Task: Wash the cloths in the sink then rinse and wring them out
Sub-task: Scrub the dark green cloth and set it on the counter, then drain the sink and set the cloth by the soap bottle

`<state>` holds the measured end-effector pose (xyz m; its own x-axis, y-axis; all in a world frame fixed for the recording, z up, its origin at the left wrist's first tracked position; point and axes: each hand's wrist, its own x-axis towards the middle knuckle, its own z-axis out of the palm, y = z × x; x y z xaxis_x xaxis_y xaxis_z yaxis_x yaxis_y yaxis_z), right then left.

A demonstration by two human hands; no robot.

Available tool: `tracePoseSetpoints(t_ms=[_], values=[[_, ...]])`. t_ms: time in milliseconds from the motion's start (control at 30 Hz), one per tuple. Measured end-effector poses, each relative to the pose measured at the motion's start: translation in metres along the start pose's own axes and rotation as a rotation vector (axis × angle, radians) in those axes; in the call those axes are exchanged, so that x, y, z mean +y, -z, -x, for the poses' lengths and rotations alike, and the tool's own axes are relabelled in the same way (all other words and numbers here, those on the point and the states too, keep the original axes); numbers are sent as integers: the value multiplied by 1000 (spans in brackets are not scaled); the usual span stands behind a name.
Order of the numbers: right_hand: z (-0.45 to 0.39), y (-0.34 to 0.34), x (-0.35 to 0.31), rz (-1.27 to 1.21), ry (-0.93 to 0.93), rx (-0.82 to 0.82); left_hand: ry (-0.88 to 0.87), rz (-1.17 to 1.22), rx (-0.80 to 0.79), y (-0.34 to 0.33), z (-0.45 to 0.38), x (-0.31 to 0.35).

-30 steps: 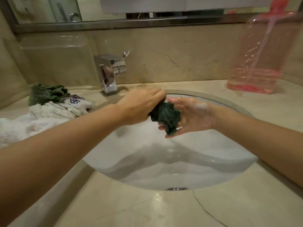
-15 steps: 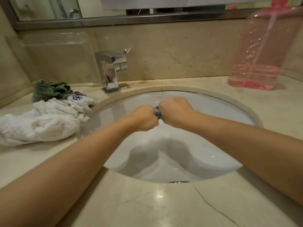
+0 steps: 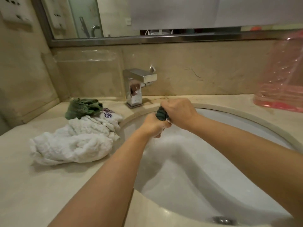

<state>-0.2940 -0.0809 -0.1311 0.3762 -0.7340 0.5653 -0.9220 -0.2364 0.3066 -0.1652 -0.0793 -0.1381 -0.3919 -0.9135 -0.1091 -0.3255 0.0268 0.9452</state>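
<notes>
Above the sink (image 3: 213, 122) — dark green cloth (image 3: 161, 114) gripped tight by left hand (image 3: 152, 126) and right hand (image 3: 178, 110); fingers curled round it.

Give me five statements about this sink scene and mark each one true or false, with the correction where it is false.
1. Both hands grip the dark green cloth over the sink. True: the left hand and the right hand are both curled round it.
2. The white towel lies inside the basin. False: it lies on the counter, left of the sink.
3. A second green cloth sits on the counter near the faucet. True.
4. The pink bottle stands left of the faucet. False: it stands at the far right.
5. A stream runs from the faucet spout. False: none is visible.
</notes>
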Motion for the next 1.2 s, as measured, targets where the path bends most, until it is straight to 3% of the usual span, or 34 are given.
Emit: tracePoseSetpoints(t_ms=[100,267,433,533,667,733,900,1100,1200], values=[[-21,0,-6,181,-113,-73,-14,194,241,-2,-8,0],[-52,12,7,479,3,-214,-38,493,422,-1,-14,4],[-69,17,22,554,-53,-375,23,871,338,8,-17,9],[-57,13,31,517,-104,-395,48,910,277,4,-14,13],[-49,11,28,562,9,-238,7,1083,300,4,-12,17],[-57,13,25,638,70,-259,-27,1095,306,6,-12,15],[-67,20,22,694,19,-355,-79,1078,316,6,-13,15],[-75,22,7,539,-134,-456,-47,1120,314,11,-13,12],[-65,9,-21,184,-386,-403,-89,1239,374,15,-20,7]])
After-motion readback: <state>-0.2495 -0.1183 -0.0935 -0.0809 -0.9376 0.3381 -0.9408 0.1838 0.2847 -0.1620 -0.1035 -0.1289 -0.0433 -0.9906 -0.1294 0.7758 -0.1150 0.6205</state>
